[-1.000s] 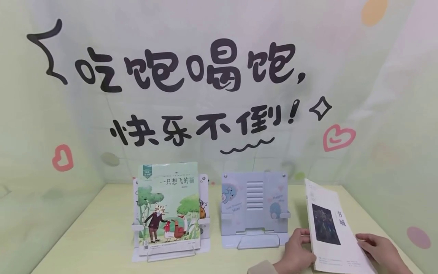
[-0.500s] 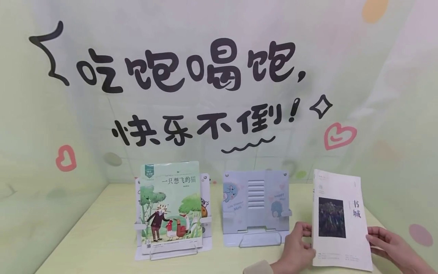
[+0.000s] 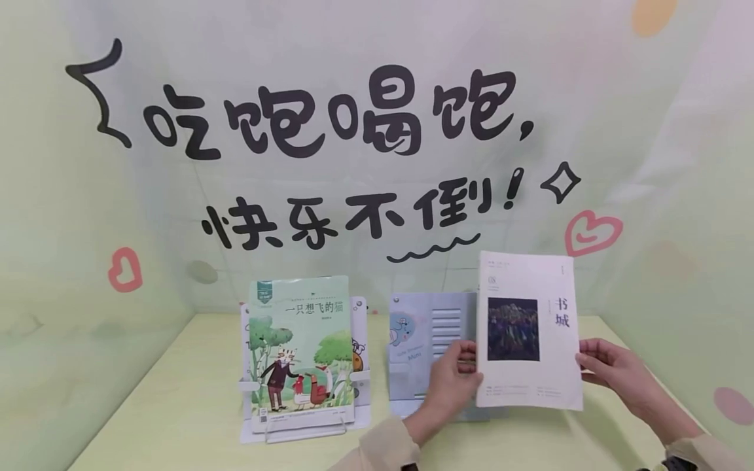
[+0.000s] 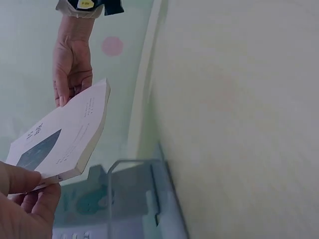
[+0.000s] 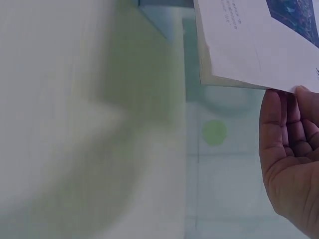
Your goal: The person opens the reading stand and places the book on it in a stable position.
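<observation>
A white book with a dark picture on its cover stands upright between my hands, raised off the table. My left hand pinches its left edge, thumb on the cover side. At the opposite edge my right hand grips it between thumb and fingers, as the right wrist view shows the hand at the book's side. Behind the book is a pale blue book stand; the book and my left hand hide its right part. The left wrist view shows this stand below the book.
To the left, a green picture book with a cat on the cover leans upright on a white book stand. Both stands rest on the pale yellow table. A printed curtain hangs behind and along the sides.
Both hands have lifted the white book from the table's right side and moved it left and up, in front of the blue stand. Its tilt has straightened. The green book stays on its stand.
</observation>
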`<state>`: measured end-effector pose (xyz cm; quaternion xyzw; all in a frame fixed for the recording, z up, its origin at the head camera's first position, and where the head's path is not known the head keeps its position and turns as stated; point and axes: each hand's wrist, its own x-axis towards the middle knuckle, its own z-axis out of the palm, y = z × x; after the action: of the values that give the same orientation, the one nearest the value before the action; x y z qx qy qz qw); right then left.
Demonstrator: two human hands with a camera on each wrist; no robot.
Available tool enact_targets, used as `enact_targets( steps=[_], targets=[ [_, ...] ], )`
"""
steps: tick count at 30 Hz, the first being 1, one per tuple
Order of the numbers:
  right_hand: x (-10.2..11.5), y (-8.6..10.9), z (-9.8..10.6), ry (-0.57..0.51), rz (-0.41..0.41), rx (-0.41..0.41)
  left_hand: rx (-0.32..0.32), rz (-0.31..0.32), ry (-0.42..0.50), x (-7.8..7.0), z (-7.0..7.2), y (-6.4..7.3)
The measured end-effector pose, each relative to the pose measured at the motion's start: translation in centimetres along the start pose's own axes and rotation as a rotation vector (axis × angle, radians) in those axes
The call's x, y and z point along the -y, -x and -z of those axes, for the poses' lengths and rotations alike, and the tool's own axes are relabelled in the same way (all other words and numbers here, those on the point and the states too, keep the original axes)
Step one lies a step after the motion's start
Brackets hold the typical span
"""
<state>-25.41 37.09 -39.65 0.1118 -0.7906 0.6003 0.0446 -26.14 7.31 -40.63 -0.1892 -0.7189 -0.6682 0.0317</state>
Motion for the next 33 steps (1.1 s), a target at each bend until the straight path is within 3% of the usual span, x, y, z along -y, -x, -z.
enact_targets(
  steps=[3,8,14,22,33],
  targets=[
    [1.5,-1.7,-2.0,0.006,0.018,-0.049,-0.025,-0.043,-0.013,-0.4,2.5,-1.0],
    [3.0,-4.0,-4.9,0.057,0.073,-0.094,-0.059,-0.117,-0.118,-0.9,6.0,-2.5],
    [3.8,-6.0,-7.3,0.078,0.065,-0.141,-0.093,-0.16,-0.215,-0.9,8.6,-3.3],
    [3.6,-7.2,-9.5,0.075,0.077,-0.17,-0.135,-0.208,-0.296,0.0,10.5,-3.5],
    [2.0,-6.5,-10.7,0.155,0.076,-0.167,-0.102,-0.208,-0.35,1.3,11.3,-2.6]
  ],
)
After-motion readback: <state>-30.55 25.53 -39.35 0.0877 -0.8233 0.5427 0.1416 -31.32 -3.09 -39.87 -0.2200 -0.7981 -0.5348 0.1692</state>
